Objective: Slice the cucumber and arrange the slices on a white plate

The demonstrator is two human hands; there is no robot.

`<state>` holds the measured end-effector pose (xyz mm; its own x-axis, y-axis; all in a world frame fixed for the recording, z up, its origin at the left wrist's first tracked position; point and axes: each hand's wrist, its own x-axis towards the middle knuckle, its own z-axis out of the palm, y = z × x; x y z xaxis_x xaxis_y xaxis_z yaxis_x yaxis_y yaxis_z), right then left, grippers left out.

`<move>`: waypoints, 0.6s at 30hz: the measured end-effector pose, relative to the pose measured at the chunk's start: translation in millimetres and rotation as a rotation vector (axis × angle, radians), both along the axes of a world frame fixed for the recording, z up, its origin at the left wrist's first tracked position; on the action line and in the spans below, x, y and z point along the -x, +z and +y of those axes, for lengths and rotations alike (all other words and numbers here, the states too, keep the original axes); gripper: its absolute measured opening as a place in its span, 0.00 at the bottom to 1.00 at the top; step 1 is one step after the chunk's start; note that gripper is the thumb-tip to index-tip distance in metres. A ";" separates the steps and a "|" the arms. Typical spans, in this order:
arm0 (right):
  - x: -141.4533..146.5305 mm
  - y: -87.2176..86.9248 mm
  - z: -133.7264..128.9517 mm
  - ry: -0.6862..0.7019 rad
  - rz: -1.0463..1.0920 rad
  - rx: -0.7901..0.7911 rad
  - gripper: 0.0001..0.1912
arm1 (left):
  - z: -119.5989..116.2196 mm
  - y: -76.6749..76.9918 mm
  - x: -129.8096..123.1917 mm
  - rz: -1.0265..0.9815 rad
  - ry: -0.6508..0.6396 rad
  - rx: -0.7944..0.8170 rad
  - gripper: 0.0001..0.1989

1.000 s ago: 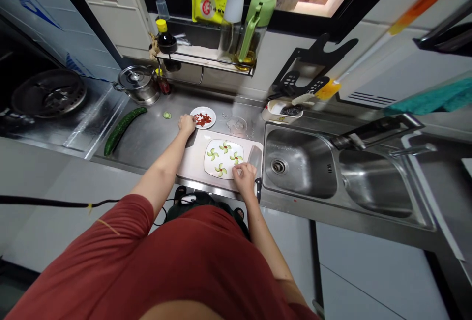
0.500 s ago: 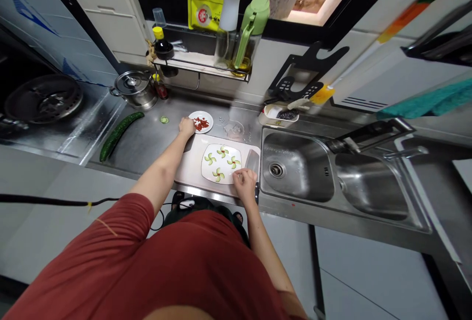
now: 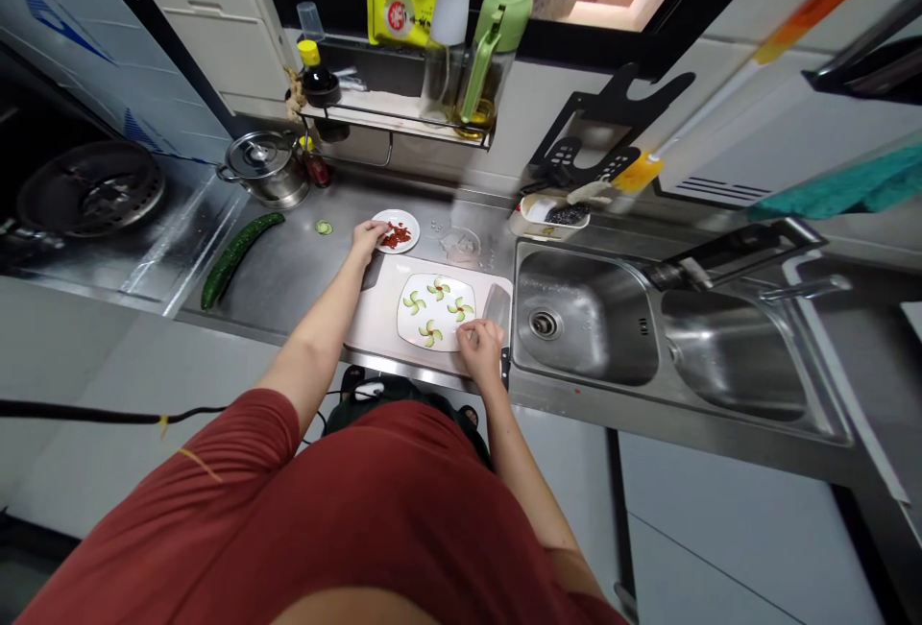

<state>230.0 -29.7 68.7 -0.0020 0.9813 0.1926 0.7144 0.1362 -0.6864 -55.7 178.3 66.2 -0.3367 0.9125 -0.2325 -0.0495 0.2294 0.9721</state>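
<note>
My left hand (image 3: 367, 242) is at the left rim of a small white plate (image 3: 413, 221) heaped with chopped red pieces (image 3: 396, 235). Its fingertips are drawn together by the pieces; what they pinch is too small to see. My right hand (image 3: 481, 354) is closed, thumb against fingers, by the lower right corner of a white square plate (image 3: 408, 328). I cannot make out what is between those fingers. Several pinwheels of green slices (image 3: 430, 332), with red at the centres, lie on the square plate. Beneath it is a pale cutting board (image 3: 376, 318).
A kitchen knife (image 3: 497, 307) lies at the board's right edge, beside the sink (image 3: 583, 356). A whole cucumber (image 3: 237, 258) and cucumber slices (image 3: 324, 228) are on the left of the counter. Behind stand a lidded pot (image 3: 266, 169) and a clear dish (image 3: 459, 245).
My left hand has shifted slightly at the small plate's rim, its fingers now showing more over the red pieces. My right hand stays by the square plate. The view has tilted a little.
</note>
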 end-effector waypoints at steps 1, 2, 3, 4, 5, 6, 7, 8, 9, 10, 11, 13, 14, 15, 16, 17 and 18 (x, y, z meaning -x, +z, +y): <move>1.3 0.3 0.6 0.000 0.007 0.002 0.08 | -2.2 1.6 -1.4 -0.118 -0.018 -0.019 0.04; 2.8 0.7 1.3 0.001 0.013 0.002 0.08 | -4.8 4.0 -2.8 -0.215 -0.037 -0.037 0.04; 4.4 1.2 2.2 0.003 0.016 0.000 0.08 | -7.8 6.9 -4.3 -0.291 -0.055 -0.054 0.05; 6.0 1.8 3.3 0.007 0.017 -0.006 0.08 | -11.0 10.3 -6.0 -0.350 -0.069 -0.068 0.06; 7.8 2.7 4.7 0.014 0.017 -0.015 0.09 | -14.4 14.0 -8.0 -0.395 -0.082 -0.078 0.06; 9.6 3.9 6.4 0.025 0.016 -0.025 0.09 | -17.9 18.0 -10.2 -0.428 -0.092 -0.083 0.07; 11.4 5.4 8.6 0.036 0.015 -0.034 0.09 | -21.6 21.9 -12.6 -0.453 -0.099 -0.083 0.07; 13.4 7.4 11.3 0.043 0.014 -0.040 0.09 | -25.4 25.8 -15.3 -0.470 -0.105 -0.076 0.08; 15.3 9.8 14.4 0.051 0.013 -0.043 0.09 | -29.3 29.5 -18.0 -0.481 -0.114 -0.067 0.08; 17.2 12.8 18.1 0.054 0.011 -0.043 0.09 | -33.3 33.1 -20.8 -0.489 -0.126 -0.060 0.08; 19.1 16.3 22.2 0.055 0.008 -0.045 0.09 | -37.4 36.5 -23.6 -0.494 -0.143 -0.056 0.09; 22.9 24.6 31.1 0.069 -0.004 -0.060 0.08 | -45.5 42.5 -28.7 -0.489 -0.184 -0.064 0.10; 24.7 29.3 35.6 0.076 -0.005 -0.078 0.08 | -49.5 45.2 -31.0 -0.476 -0.202 -0.073 0.11; 26.5 34.4 40.0 0.089 -0.007 -0.089 0.08 | -53.2 47.7 -33.1 -0.454 -0.215 -0.082 0.11; 28.3 39.8 44.1 0.087 -0.009 -0.101 0.08 | -56.8 50.1 -35.0 -0.424 -0.225 -0.091 0.12; 30.1 45.4 48.0 0.089 -0.014 -0.110 0.09 | -60.1 52.5 -36.7 -0.386 -0.231 -0.100 0.13; 31.9 51.2 51.7 0.093 -0.018 -0.118 0.08 | -63.4 55.1 -38.3 -0.343 -0.236 -0.114 0.13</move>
<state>198.1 21.9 119.9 -0.0964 0.9473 0.3055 0.7070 0.2812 -0.6489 -17.4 114.8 121.2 -0.0360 0.9815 -0.1883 -0.3335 0.1658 0.9280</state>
